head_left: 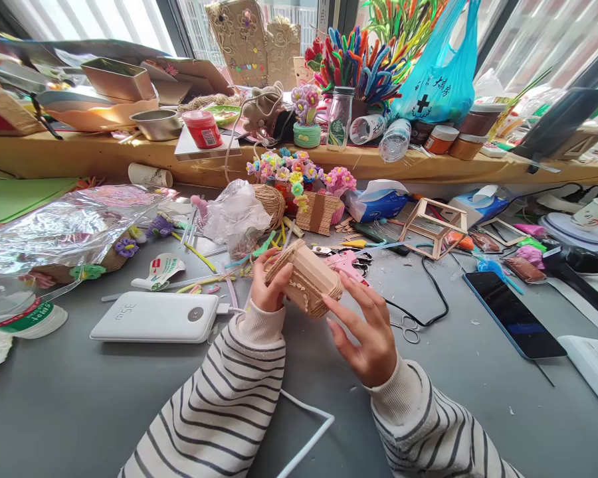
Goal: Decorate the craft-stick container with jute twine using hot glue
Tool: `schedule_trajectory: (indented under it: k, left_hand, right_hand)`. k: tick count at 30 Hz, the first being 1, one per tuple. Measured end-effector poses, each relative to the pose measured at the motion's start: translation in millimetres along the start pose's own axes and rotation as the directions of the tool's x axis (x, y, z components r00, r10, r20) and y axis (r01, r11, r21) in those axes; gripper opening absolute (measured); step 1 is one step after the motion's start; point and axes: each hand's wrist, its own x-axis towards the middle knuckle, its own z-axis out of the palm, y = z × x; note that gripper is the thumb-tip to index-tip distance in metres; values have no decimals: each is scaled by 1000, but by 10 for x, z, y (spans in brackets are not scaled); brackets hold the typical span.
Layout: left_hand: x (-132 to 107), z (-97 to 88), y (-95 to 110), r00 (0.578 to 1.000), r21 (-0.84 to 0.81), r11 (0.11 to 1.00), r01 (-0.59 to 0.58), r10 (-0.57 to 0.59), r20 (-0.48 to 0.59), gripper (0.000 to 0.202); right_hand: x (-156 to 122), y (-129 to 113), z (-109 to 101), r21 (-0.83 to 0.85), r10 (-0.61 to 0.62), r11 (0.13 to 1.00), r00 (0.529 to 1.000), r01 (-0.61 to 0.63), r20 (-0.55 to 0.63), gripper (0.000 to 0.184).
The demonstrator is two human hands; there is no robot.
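A small tan box-like craft piece [309, 275], with flat wooden-looking sides and twine wound along its edges, is tilted in the air above the grey table. Fingers of my left hand [270, 282] wrap round its left end, the thumb on the near side. At its right end, my right hand [366, 332] has its fingers spread, with fingertips touching the twine edge. Behind the piece lies a pink glue gun [351, 267]. Small scissors [407, 330] rest just right of my right hand, partly hidden by it.
To the left lies a white power bank [154, 318] with a cable. A phone [513, 315] is at the right. Farther back stand a wooden stick frame [433, 229], a twine ball [269, 204] and colourful flowers [299, 169]. A crowded ledge [179, 159] runs behind.
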Motion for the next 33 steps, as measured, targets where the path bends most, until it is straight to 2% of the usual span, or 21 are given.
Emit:
schedule_trajectory:
  k: [3, 5, 8, 11, 13, 16, 19, 21, 27, 30, 33]
  left_hand:
    - [-21, 26, 39, 992, -71, 995, 68, -60, 108, 50]
    - [-43, 42, 75, 981, -87, 991, 100, -84, 173, 49]
    - [-57, 41, 101, 974, -76, 990, 118, -101, 203, 49]
    - [-47, 17, 81, 974, -59, 992, 113, -99, 206, 51]
    - [-36, -5, 51, 978, -52, 995, 81, -70, 196, 52]
    - [-26, -32, 4, 981, -27, 999, -42, 47, 189, 57]
    - [-29, -36, -19, 965, 15, 984, -175, 168, 201, 59]
    - [-39, -23, -14, 959, 53, 973, -223, 209, 192, 60]
    - [-59, 25, 40, 962, 123, 964, -234, 212, 172, 64]
    - [-70, 37, 48, 968, 107, 977, -187, 165, 189, 63]
    - [-86, 50, 41, 978, 85, 990, -115, 98, 182, 62]
  right_hand:
    - [27, -50, -55, 67, -8, 998, 999, 11, -45, 36]
    - [33, -68, -66, 116, 7, 993, 998, 0, -55, 40]
    - [32, -76, -67, 171, 46, 985, 996, -33, -73, 48]
    - [41, -83, -76, 138, 62, 989, 993, -48, -103, 45]
    - [56, -91, -83, 80, 38, 996, 992, -29, -116, 39]
    - [76, -91, -77, 2, -7, 1000, 992, 7, -126, 33]
    - [77, -69, -50, -76, -17, 997, 991, 6, -136, 29]
    - [70, -48, -30, -100, -1, 995, 991, -12, -135, 27]
    - [67, -16, -17, -21, 107, 994, 984, -111, -144, 19]
    - [73, -7, -44, 81, 178, 983, 974, -167, -142, 17]
    - [74, 12, -94, 211, 328, 928, 942, -307, -73, 13]
